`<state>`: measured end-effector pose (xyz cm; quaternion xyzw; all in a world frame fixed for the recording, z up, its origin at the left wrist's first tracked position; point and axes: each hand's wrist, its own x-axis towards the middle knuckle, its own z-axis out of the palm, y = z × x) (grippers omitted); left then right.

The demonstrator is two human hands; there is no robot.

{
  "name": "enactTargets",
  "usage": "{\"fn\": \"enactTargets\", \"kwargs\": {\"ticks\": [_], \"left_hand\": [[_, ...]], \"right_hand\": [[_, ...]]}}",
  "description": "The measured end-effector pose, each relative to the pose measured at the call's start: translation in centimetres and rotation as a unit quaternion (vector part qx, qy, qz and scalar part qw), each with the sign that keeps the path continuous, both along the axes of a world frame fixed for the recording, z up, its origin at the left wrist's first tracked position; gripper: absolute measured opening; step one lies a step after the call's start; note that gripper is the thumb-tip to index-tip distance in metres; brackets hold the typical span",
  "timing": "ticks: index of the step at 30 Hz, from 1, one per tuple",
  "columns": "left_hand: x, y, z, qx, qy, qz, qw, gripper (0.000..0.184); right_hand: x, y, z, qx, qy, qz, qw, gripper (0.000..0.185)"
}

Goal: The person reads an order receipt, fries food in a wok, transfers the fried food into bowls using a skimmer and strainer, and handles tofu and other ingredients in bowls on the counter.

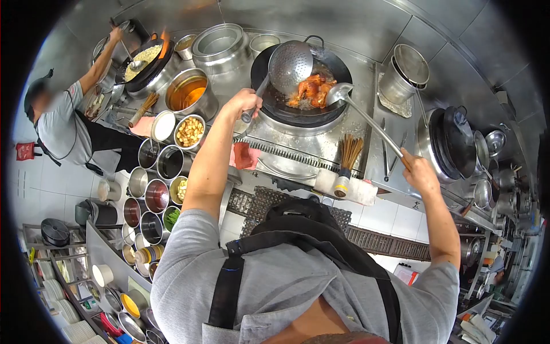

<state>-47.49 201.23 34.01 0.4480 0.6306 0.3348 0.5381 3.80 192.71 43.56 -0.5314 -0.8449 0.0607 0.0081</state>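
My left hand (245, 103) is closed round the handle of a perforated skimmer (291, 64), whose bowl hangs over the left part of a black wok (341, 70). In my right hand (421, 172) is the long handle of a steel ladle (340, 95); its bowl dips into the wok at the right. Between the two tools lie browned pieces of meat (312, 92), which look like chicken, in bubbling oil. The skimmer hides part of the wok's inside.
At the left, another person (63, 114) works a wok of rice (146, 57) beside a flame. A pot of orange liquid (188, 93) and several ingredient pots stand on my left. A bamboo brush (346, 163) lies at the front edge. Stacked woks (452, 140) are on the right.
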Motion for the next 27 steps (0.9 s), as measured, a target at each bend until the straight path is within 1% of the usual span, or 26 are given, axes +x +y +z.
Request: {"fn": "enactTargets", "kwargs": {"ticks": [4,5,8,9,10,12,13,14,15,18,20,22,26,27], "left_hand": [[-0.3,-0.6,0.5,0.009,0.023,0.016,1.0,0.012],[-0.3,-0.5,0.4,0.016,0.044,0.023,0.999,0.012],[-0.4,-0.2,0.0,0.025,0.089,0.036,0.995,0.014],[-0.1,-0.4,0.5,0.028,0.114,0.042,0.992,0.015],[0.2,-0.5,1.0,0.03,0.113,0.044,0.992,0.015],[0.7,-1.1,2.0,0.035,0.197,0.038,0.979,0.022],[0.5,-0.8,1.5,0.035,0.196,0.042,0.979,0.022],[0.3,-0.3,0.5,0.04,0.235,0.033,0.971,0.026],[0.5,-0.2,0.5,0.044,0.273,0.024,0.961,0.031],[1.5,-0.3,0.2,0.018,0.251,0.039,0.967,0.026],[1.6,-0.1,-0.5,0.031,0.268,0.037,0.962,0.024],[1.8,-0.2,-0.9,0.037,0.242,0.055,0.968,0.021],[1.0,0.9,-3.3,0.061,0.251,0.045,0.965,0.018],[1.1,0.6,-3.0,0.055,0.234,0.052,0.969,0.017]], "right_hand": [[-1.5,1.4,-3.1,0.014,-0.001,0.002,1.0,0.054],[-2.0,1.7,-3.7,0.005,0.0,-0.019,1.0,0.053],[-3.6,2.7,-5.1,0.014,-0.01,-0.034,0.999,0.052],[-3.8,2.8,-5.5,0.016,-0.01,-0.034,0.999,0.052],[-4.0,3.1,-5.7,0.016,-0.005,-0.037,0.999,0.052],[-4.2,3.5,-5.5,0.019,0.001,-0.036,0.999,0.052],[-4.0,3.4,-5.1,0.025,0.007,-0.036,0.999,0.053],[-3.8,3.3,-4.7,0.031,0.012,-0.037,0.999,0.054],[-3.5,3.3,-4.4,0.032,0.012,-0.033,0.999,0.054],[-2.9,2.9,-3.2,0.05,0.022,-0.02,0.998,0.055],[-3.2,2.3,-2.2,0.046,0.046,-0.015,0.998,0.055],[-3.4,2.1,-2.0,0.038,0.05,-0.008,0.998,0.055],[-3.5,2.0,-2.0,0.032,0.045,0.004,0.998,0.054],[-3.6,2.0,-1.9,0.032,0.044,0.004,0.998,0.054]]}}
